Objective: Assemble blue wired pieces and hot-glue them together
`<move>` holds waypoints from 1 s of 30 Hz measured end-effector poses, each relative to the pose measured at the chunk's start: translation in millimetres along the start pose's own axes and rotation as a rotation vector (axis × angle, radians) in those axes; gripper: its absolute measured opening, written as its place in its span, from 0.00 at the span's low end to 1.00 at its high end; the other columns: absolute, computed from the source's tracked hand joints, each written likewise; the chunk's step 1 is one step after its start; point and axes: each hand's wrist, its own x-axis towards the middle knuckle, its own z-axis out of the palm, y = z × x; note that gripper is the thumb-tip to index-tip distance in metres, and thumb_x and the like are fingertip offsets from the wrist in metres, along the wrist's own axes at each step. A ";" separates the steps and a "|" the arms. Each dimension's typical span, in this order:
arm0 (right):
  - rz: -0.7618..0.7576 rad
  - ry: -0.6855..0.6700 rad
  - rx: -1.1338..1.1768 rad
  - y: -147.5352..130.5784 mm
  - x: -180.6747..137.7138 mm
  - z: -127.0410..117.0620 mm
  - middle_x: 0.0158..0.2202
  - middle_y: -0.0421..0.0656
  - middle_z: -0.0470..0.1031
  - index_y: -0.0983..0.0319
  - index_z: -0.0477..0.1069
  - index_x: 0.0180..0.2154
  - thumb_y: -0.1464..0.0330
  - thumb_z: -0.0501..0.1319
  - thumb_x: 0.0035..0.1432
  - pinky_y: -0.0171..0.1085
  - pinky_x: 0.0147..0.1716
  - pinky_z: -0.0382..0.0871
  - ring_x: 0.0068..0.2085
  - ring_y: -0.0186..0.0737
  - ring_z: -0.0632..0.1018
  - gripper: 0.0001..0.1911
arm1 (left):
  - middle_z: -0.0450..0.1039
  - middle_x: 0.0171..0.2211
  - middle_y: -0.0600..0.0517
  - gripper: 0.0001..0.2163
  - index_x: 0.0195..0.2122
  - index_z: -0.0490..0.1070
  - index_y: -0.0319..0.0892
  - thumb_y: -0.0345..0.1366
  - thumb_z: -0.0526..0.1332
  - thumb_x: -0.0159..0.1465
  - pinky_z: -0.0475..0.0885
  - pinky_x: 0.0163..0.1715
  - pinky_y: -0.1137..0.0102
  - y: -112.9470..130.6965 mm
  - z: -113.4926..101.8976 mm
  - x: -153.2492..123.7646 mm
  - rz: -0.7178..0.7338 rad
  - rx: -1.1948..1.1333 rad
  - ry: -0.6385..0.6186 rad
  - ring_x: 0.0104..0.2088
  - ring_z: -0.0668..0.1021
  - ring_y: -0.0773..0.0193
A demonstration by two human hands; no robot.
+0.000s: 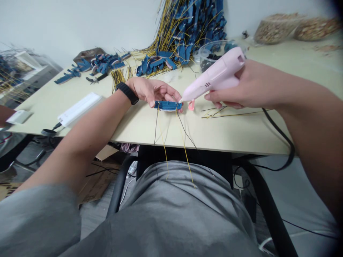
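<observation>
My left hand [152, 91] grips a curved blue foam-like piece [168, 105] from above, with its fingertips on the far side. Thin black and yellow wires [171, 139] hang from that piece over the table edge and down onto my grey shirt. My right hand [230, 96] holds a pale pink hot glue gun [214, 73], and its nozzle touches the right end of the blue piece. A small pink item [191, 105] lies just beyond the nozzle, partly behind my left fingers.
Heaps of blue pieces with yellow wires [187, 32] pile up against the wall on the cream table [61, 103]. A clear bowl of dark bits [209, 59], a white strip [79, 109], pliers [93, 78], loose wires [230, 113] and bags of brown material [294, 28] lie about. The glue gun's black cord [281, 132] drops over the table edge at right.
</observation>
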 end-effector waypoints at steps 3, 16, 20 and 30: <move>0.007 -0.001 -0.003 -0.7 -0.7 0.5 0.28 0.42 0.78 0.54 0.83 0.37 0.59 0.86 0.66 0.46 0.30 0.67 0.30 0.45 0.77 0.15 | 0.96 0.57 0.32 0.53 0.58 0.93 0.39 0.50 0.97 0.27 0.87 0.62 0.56 4.0 3.7 -0.2 -0.045 -0.016 0.011 0.60 0.94 0.33; -0.007 -0.005 0.024 -2.2 -1.9 1.2 0.27 0.42 0.77 0.55 0.84 0.36 0.60 0.86 0.64 0.44 0.28 0.65 0.29 0.44 0.75 0.14 | 0.96 0.56 0.35 0.60 0.66 0.91 0.38 0.57 0.96 0.29 0.88 0.64 0.53 4.2 2.6 -0.1 -0.076 0.026 -0.007 0.67 0.91 0.27; -0.019 -0.016 0.017 -5.0 -1.9 1.4 0.26 0.41 0.76 0.55 0.84 0.36 0.65 0.82 0.66 0.44 0.29 0.66 0.28 0.42 0.75 0.09 | 0.96 0.55 0.32 0.63 0.67 0.90 0.34 0.57 0.96 0.28 0.87 0.66 0.49 4.0 1.7 0.2 -0.067 0.035 -0.006 0.70 0.89 0.22; -0.013 0.002 0.037 -8.4 -2.5 5.3 0.26 0.40 0.76 0.55 0.82 0.34 0.68 0.83 0.65 0.43 0.29 0.66 0.28 0.42 0.75 0.13 | 0.96 0.58 0.35 0.58 0.69 0.89 0.37 0.55 0.95 0.35 0.86 0.68 0.53 5.0 1.4 -2.1 -0.110 0.031 -0.021 0.74 0.87 0.26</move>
